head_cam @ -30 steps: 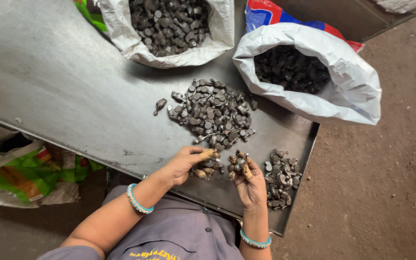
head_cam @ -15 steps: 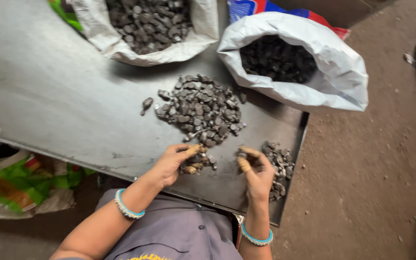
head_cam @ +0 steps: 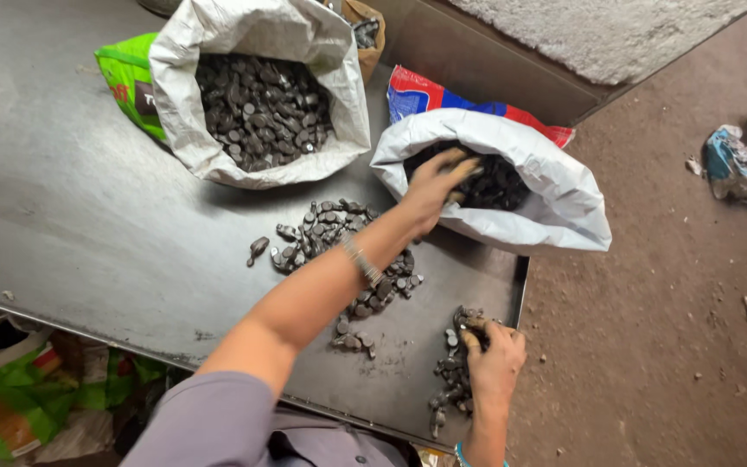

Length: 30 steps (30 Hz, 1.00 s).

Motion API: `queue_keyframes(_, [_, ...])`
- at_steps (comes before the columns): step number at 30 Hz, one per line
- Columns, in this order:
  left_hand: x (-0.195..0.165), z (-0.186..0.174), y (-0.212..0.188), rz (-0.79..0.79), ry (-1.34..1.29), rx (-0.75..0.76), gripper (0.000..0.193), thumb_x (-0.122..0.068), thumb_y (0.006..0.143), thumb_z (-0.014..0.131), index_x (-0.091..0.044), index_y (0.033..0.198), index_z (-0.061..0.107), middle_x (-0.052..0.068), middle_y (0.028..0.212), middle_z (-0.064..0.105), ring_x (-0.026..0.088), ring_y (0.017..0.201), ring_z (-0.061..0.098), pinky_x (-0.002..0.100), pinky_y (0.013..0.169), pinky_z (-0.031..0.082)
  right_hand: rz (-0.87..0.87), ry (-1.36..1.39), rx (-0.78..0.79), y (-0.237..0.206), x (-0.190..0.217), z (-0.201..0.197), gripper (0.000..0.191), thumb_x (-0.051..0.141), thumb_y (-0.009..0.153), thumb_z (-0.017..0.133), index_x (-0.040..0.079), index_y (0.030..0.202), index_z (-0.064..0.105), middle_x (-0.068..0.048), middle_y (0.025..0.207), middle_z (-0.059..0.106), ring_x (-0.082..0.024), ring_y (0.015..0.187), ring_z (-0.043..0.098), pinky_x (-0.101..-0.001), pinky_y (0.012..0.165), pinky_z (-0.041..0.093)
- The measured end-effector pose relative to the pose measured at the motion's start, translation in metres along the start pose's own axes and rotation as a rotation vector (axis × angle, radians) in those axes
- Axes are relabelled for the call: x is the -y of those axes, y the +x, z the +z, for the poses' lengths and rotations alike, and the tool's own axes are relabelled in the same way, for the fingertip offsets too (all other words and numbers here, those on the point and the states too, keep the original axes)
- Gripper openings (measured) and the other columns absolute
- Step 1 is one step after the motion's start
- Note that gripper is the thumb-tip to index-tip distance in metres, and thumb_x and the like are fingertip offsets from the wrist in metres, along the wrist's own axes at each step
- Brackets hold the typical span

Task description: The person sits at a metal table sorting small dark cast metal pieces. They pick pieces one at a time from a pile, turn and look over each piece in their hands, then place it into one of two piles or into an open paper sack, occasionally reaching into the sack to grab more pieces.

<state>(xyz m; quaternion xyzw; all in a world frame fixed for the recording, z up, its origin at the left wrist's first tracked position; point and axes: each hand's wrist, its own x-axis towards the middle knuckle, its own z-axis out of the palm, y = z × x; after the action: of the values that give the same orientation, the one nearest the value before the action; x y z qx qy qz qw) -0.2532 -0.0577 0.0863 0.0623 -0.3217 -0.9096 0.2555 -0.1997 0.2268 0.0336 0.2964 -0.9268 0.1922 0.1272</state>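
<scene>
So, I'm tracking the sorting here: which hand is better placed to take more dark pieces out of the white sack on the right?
The left hand: its fingers already reach into the white woven sack, while the right hand rests on the small pile near the table edge.

Small sorting workshop, rough. Steel table (head_cam: 88, 225) standing on a bare dirt floor (head_cam: 650, 311); woven sacks (head_cam: 555, 199) sitting open, brimming with dark metal pieces (head_cam: 261, 108); scrap bags (head_cam: 732, 160) lying about the ground.

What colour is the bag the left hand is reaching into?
White, in the head view: the left hand reaches into a white sack holding dark pieces.
</scene>
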Motion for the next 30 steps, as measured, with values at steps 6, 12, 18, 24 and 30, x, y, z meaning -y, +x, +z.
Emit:
queue_keyframes(6, [-0.031, 0.017, 0.056, 0.008, 1.026, -0.132, 0.084, -0.058, 0.074, 0.079, -0.016, 0.144, 0.056, 0.015, 0.151, 0.051, 0.042, 0.141, 0.033, 0.048, 0.117, 0.028, -0.105, 0.250, 0.062, -0.014, 0.060, -0.005, 0.032, 0.012, 0.070, 0.086, 0.011, 0.101, 0.076, -0.004, 0.107, 0.075, -0.028, 0.103, 0.062, -0.0394, 0.092, 0.049])
queue_keyframes(12, [-0.032, -0.019, 0.019, 0.197, 1.132, 0.131, 0.077, -0.057, 0.077, 0.086, -0.014, 0.136, 0.061, 0.019, 0.147, 0.053, 0.037, 0.137, 0.047, 0.045, 0.114, 0.038, -0.287, 0.389, 0.391, -0.045, 0.118, 0.020, 0.041, 0.005, 0.064, 0.084, 0.008, 0.104, 0.072, -0.010, 0.101, 0.069, -0.034, 0.097, 0.059, -0.0435, 0.087, 0.049])
queue_keyframes(18, [-0.039, -0.079, -0.129, 0.317, 1.308, 0.223, 0.031, -0.032, 0.073, 0.081, -0.016, 0.100, 0.077, 0.012, 0.108, 0.069, 0.032, 0.104, 0.065, 0.044, 0.092, 0.052, -0.302, 0.297, 0.335, -0.048, 0.108, 0.033, 0.036, -0.002, 0.071, 0.077, 0.005, 0.104, 0.066, -0.012, 0.104, 0.067, -0.035, 0.101, 0.059, -0.0447, 0.089, 0.049])
queue_keyframes(24, [-0.028, -0.096, -0.267, 0.019, 1.551, 0.055, 0.053, -0.024, 0.067, 0.089, -0.011, 0.112, 0.065, 0.013, 0.105, 0.060, 0.037, 0.099, 0.062, 0.049, 0.080, 0.052, -0.257, 0.311, 0.290, -0.055, 0.090, 0.027, 0.041, 0.004, 0.066, 0.082, -0.001, 0.102, 0.063, -0.018, 0.101, 0.064, -0.040, 0.095, 0.056, -0.0477, 0.083, 0.047])
queue_keyframes(30, [0.004, -0.109, -0.284, 0.208, 1.598, -0.032, 0.037, -0.011, 0.073, 0.082, -0.009, 0.105, 0.065, 0.012, 0.099, 0.061, 0.037, 0.094, 0.064, 0.048, 0.077, 0.054, -0.090, 0.461, 0.285, -0.062, 0.081, 0.051, 0.023, 0.001, 0.079, 0.080, 0.005, 0.100, 0.071, -0.010, 0.099, 0.075, -0.028, 0.092, 0.070, -0.0364, 0.084, 0.056])
